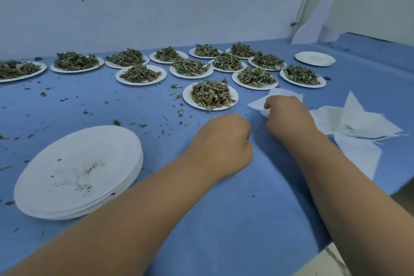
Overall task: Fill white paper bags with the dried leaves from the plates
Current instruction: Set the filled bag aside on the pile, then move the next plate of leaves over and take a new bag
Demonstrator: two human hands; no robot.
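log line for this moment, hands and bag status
left hand: curled, contents hidden | right hand: pinching white paper bag | nearest plate of leaves: full | empty plate stack: near left

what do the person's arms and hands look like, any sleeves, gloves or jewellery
Both hands are bare: the left hand and the right hand wear no gloves. The forearms are uncovered too, with no sleeves, watch or bracelet in view. Rings cannot be checked from this angle.
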